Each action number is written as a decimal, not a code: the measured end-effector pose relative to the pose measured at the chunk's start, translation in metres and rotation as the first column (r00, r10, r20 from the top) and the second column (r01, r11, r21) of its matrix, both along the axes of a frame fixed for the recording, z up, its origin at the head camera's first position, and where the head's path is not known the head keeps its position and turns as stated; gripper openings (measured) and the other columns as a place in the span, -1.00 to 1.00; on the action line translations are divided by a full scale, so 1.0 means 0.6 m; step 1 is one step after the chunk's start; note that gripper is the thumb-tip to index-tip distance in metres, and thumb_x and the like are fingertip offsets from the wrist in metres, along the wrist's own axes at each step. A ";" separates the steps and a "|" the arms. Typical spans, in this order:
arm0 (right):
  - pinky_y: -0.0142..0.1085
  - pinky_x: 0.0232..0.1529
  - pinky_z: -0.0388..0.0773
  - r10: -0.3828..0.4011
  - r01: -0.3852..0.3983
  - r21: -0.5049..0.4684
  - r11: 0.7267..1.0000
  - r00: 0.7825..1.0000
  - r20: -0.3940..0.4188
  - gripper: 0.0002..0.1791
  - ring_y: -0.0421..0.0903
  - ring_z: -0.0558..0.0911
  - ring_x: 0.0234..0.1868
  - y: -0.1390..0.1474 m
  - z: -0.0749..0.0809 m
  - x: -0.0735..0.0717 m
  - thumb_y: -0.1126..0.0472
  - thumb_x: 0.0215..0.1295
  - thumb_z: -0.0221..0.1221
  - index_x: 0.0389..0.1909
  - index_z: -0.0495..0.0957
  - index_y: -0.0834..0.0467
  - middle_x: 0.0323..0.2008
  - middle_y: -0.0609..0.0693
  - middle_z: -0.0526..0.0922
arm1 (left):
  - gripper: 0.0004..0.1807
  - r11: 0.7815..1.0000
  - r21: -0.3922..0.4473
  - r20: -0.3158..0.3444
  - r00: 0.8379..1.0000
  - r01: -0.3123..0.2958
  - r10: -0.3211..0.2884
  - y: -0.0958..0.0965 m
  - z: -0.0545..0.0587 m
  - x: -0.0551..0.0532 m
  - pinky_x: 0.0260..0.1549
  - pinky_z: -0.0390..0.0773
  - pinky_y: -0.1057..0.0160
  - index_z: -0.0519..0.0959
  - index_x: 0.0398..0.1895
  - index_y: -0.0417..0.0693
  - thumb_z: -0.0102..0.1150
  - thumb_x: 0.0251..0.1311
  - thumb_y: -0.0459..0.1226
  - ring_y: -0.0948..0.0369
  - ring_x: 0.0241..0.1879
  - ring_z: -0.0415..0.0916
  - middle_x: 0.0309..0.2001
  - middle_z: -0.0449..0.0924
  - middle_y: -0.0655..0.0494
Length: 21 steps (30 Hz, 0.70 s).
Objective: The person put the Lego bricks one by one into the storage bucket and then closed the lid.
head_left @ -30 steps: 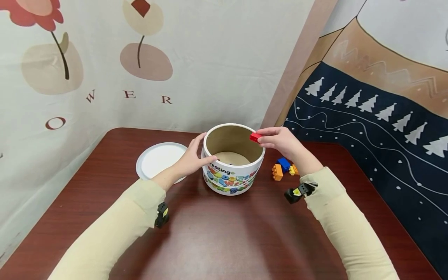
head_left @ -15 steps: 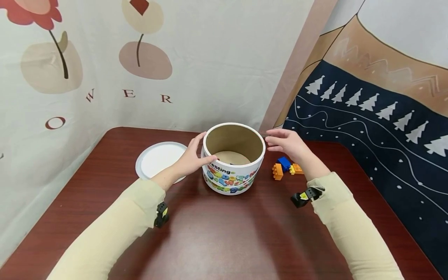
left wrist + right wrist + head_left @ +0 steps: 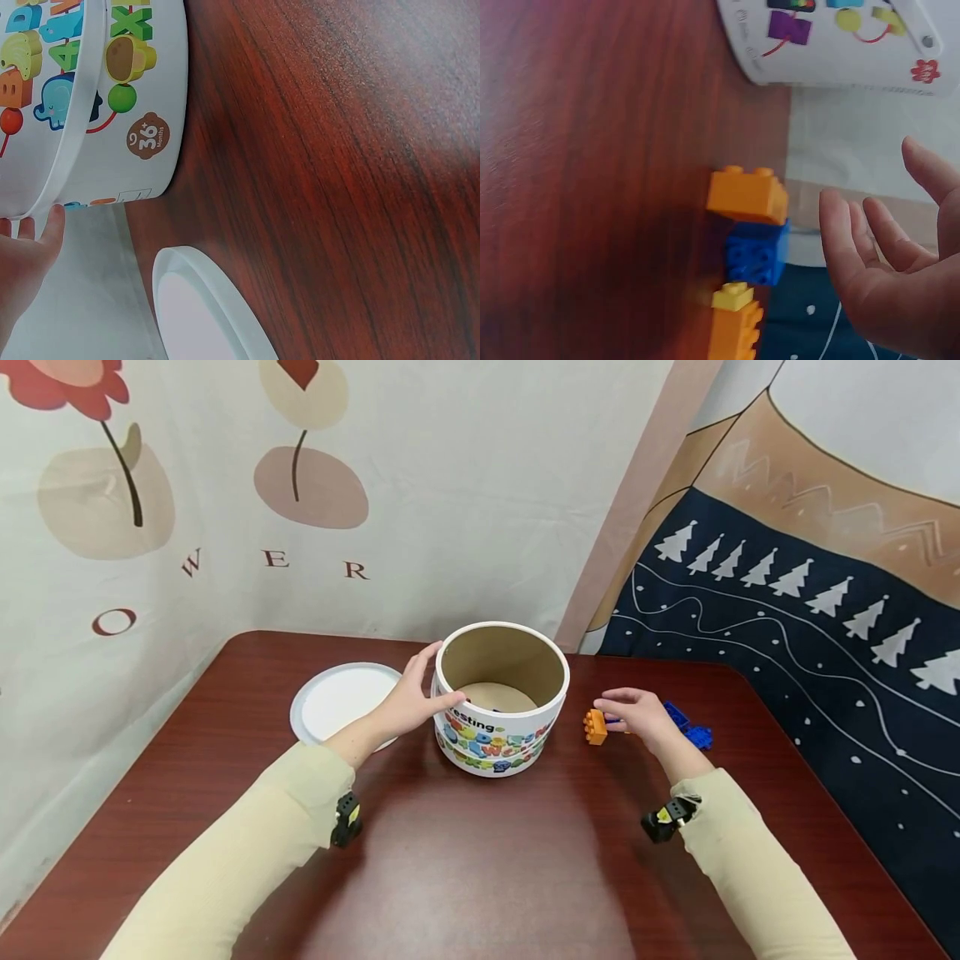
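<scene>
My left hand (image 3: 401,702) rests against the left side of a white round tub (image 3: 480,743) with colourful printing. Its thumb lies along the rim and the fingers are spread on the outer wall. The open tub shows a pale bottom; slivers of colour peek over the near rim inside, too small to identify. To the tub's right, my right hand (image 3: 637,717) hovers over toy building blocks, fingers loosely bent and apart. Nearest it are an orange block (image 3: 742,196), a blue block (image 3: 754,251) and a yellow block (image 3: 733,296) on another orange block (image 3: 733,334).
A white round lid (image 3: 341,700) lies on the brown table (image 3: 480,868) left of the tub. More blue blocks (image 3: 699,737) lie right of my right hand. Printed cloth walls (image 3: 465,527) stand behind the table.
A red block in my right hand was over the tub and is gone from the hand half a second later. That hand has since moved right and down to the blocks. The left hand stays.
</scene>
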State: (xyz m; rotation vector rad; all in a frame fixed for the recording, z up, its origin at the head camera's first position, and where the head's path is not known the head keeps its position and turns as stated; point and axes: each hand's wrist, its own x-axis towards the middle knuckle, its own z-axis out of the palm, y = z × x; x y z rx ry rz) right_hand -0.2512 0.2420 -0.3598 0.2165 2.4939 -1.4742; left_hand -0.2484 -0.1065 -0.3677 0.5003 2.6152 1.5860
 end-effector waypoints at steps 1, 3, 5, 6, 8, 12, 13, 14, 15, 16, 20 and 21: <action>-0.20 0.08 0.48 -0.008 0.008 0.003 1.000 1.000 0.006 -0.37 0.21 0.43 0.19 0.001 -0.005 0.001 0.08 0.33 0.10 0.29 0.23 0.36 0.24 0.35 0.34 | -0.03 1.000 0.003 -0.003 1.000 0.003 -0.003 0.000 0.000 0.000 0.30 0.09 -0.21 -0.12 0.47 -0.01 0.27 0.11 -0.10 -0.05 0.41 -0.08 0.43 -0.12 -0.12; -0.22 0.06 0.49 -0.025 0.025 0.017 1.000 1.000 0.018 -0.40 0.19 0.44 0.18 0.003 -0.014 0.001 0.11 0.32 0.11 0.27 0.26 0.36 0.22 0.35 0.36 | -0.04 1.000 0.007 -0.009 1.000 0.007 -0.007 0.000 -0.002 -0.001 0.30 0.09 -0.21 -0.11 0.47 -0.01 0.27 0.11 -0.11 -0.05 0.41 -0.08 0.43 -0.12 -0.13; -0.22 0.04 0.52 -0.030 0.029 0.044 0.999 0.999 0.024 -0.41 0.17 0.47 0.15 0.004 -0.021 0.002 0.13 0.32 0.11 0.25 0.27 0.38 0.21 0.36 0.37 | -0.04 1.000 0.010 -0.011 1.000 0.008 -0.008 -0.001 -0.002 -0.001 0.30 0.09 -0.21 -0.11 0.47 -0.01 0.27 0.12 -0.12 -0.05 0.41 -0.08 0.43 -0.11 -0.13; -0.23 0.03 0.53 -0.033 0.032 0.060 0.998 0.999 0.028 -0.42 0.16 0.49 0.12 0.003 -0.024 0.002 0.14 0.31 0.12 0.24 0.28 0.38 0.20 0.35 0.38 | -0.05 1.000 0.013 -0.010 1.000 0.008 -0.008 -0.001 -0.003 -0.001 0.30 0.10 -0.20 -0.11 0.46 -0.01 0.26 0.12 -0.13 -0.05 0.41 -0.08 0.43 -0.11 -0.13; -0.24 -0.01 0.55 -0.048 0.045 0.089 0.995 0.998 0.037 -0.44 0.12 0.53 0.06 0.003 -0.030 0.003 0.14 0.30 0.13 0.23 0.31 0.37 0.18 0.35 0.40 | -0.04 1.000 0.014 -0.009 1.000 0.009 -0.009 0.000 -0.003 -0.002 0.29 0.12 -0.20 -0.11 0.47 -0.01 0.27 0.11 -0.14 -0.05 0.41 -0.08 0.43 -0.11 -0.13; -0.28 -0.09 0.59 -0.064 0.056 0.124 0.991 0.996 0.056 -0.44 0.06 0.56 -0.03 0.002 -0.040 0.003 0.14 0.29 0.15 0.21 0.32 0.38 0.16 0.35 0.41 | -0.04 1.000 0.017 -0.007 1.000 0.009 -0.009 0.000 -0.002 -0.001 0.29 0.13 -0.19 -0.11 0.46 -0.01 0.27 0.11 -0.14 -0.04 0.41 -0.08 0.43 -0.11 -0.13; -0.29 -0.10 0.60 -0.062 0.054 0.127 0.990 0.996 0.060 -0.43 0.05 0.56 -0.04 0.002 -0.043 0.003 0.14 0.28 0.15 0.21 0.32 0.38 0.16 0.35 0.41 | -0.04 1.000 0.016 -0.006 1.000 0.007 -0.007 0.000 -0.002 -0.001 0.29 0.11 -0.19 -0.11 0.46 0.00 0.27 0.11 -0.14 -0.04 0.42 -0.08 0.43 -0.12 -0.12; -0.30 -0.11 0.60 -0.058 0.050 0.129 0.990 0.996 0.062 -0.43 0.05 0.56 -0.05 0.002 -0.045 0.002 0.14 0.28 0.15 0.21 0.31 0.39 0.15 0.36 0.40 | -0.04 1.000 0.015 -0.005 1.000 0.006 -0.006 0.001 -0.002 -0.001 0.30 0.09 -0.20 -0.11 0.46 0.00 0.27 0.11 -0.14 -0.04 0.42 -0.09 0.43 -0.12 -0.12; -0.31 -0.12 0.61 -0.055 0.047 0.129 0.991 0.997 0.062 -0.43 0.05 0.56 -0.05 0.002 -0.048 0.001 0.15 0.28 0.15 0.21 0.31 0.40 0.15 0.36 0.40 | -0.04 1.000 0.015 -0.004 1.000 0.006 -0.006 0.000 -0.002 -0.001 0.30 0.08 -0.20 -0.11 0.46 0.00 0.27 0.11 -0.14 -0.04 0.42 -0.09 0.43 -0.12 -0.11; -0.32 -0.14 0.61 -0.051 0.043 0.128 0.991 0.997 0.062 -0.43 0.05 0.56 -0.06 0.003 -0.050 0.001 0.16 0.29 0.14 0.21 0.30 0.41 0.15 0.36 0.40 | -0.04 1.000 0.014 -0.003 1.000 0.005 -0.005 0.001 -0.002 -0.001 0.31 0.08 -0.20 -0.11 0.46 0.00 0.27 0.11 -0.14 -0.04 0.42 -0.09 0.43 -0.11 -0.11; -0.36 -0.20 0.62 -0.063 0.055 0.138 0.989 0.997 0.053 -0.45 0.00 0.56 -0.12 0.002 -0.056 -0.002 0.18 0.27 0.16 0.19 0.31 0.39 0.11 0.36 0.44 | -0.05 1.000 0.017 -0.001 1.000 0.006 -0.006 0.000 -0.002 -0.001 0.31 0.08 -0.20 -0.11 0.47 0.00 0.27 0.11 -0.15 -0.04 0.42 -0.09 0.43 -0.11 -0.12; -0.37 -0.21 0.62 -0.065 0.057 0.142 0.988 0.997 0.050 -0.45 -0.02 0.57 -0.15 0.002 -0.057 -0.003 0.19 0.27 0.16 0.19 0.31 0.39 0.10 0.36 0.45 | -0.05 1.000 0.018 -0.001 1.000 0.006 -0.006 0.000 -0.002 -0.001 0.31 0.08 -0.20 -0.11 0.47 0.00 0.27 0.11 -0.16 -0.04 0.42 -0.09 0.43 -0.11 -0.12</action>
